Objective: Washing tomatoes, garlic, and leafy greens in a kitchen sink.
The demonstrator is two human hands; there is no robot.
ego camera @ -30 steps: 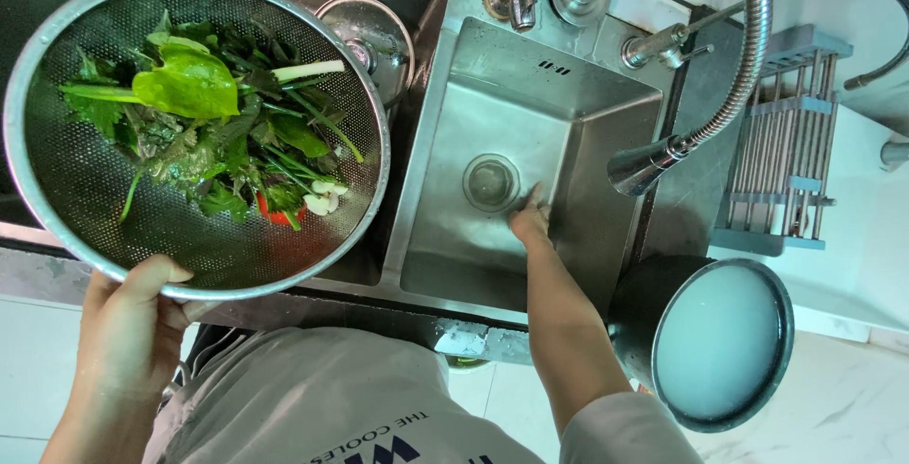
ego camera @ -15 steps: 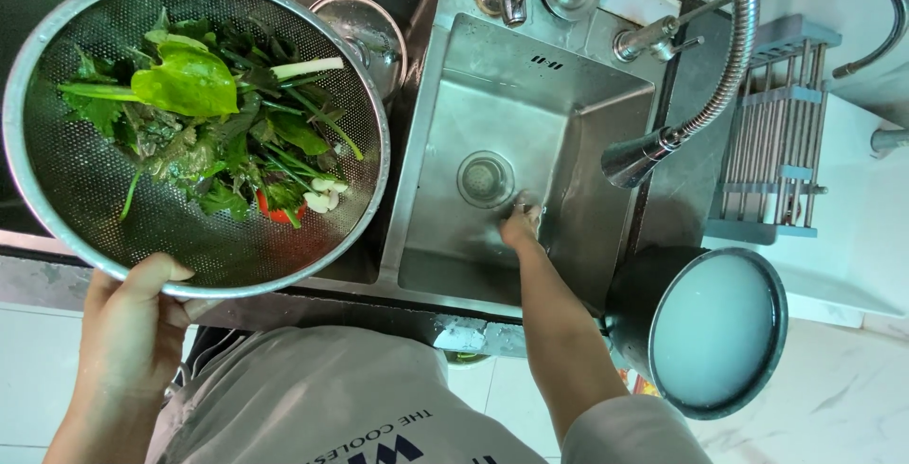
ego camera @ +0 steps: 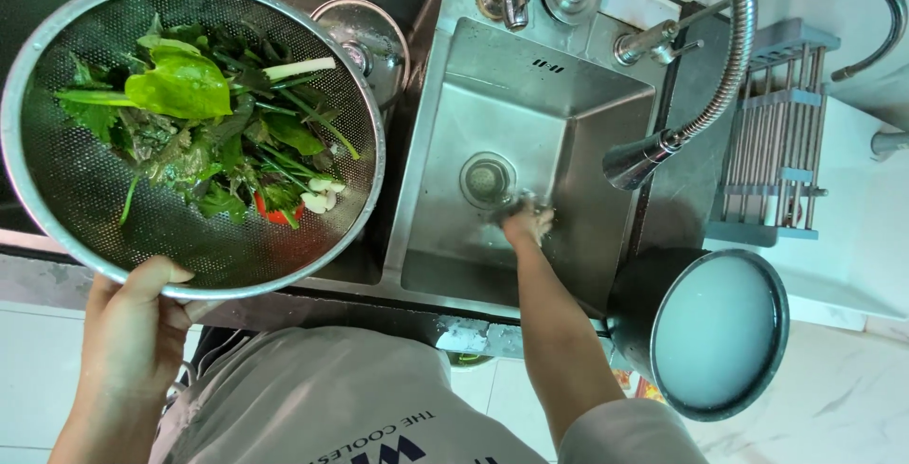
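The metal colander (ego camera: 66, 189), filled with green leaves (ego camera: 204, 133), is held up at the left, over the edge of the surface, by the left hand (ego camera: 133, 331), whose fingers are clamped on its near rim. The right arm is stretched into the steel sink (ego camera: 530, 76), the right hand (ego camera: 526, 221) just right of the drain (ego camera: 486, 180), fingers bunched together, grip unclear. A spray faucet (ego camera: 644, 156) hangs close by. A dark pot of cloudy water (ego camera: 720, 331) stands at the right.
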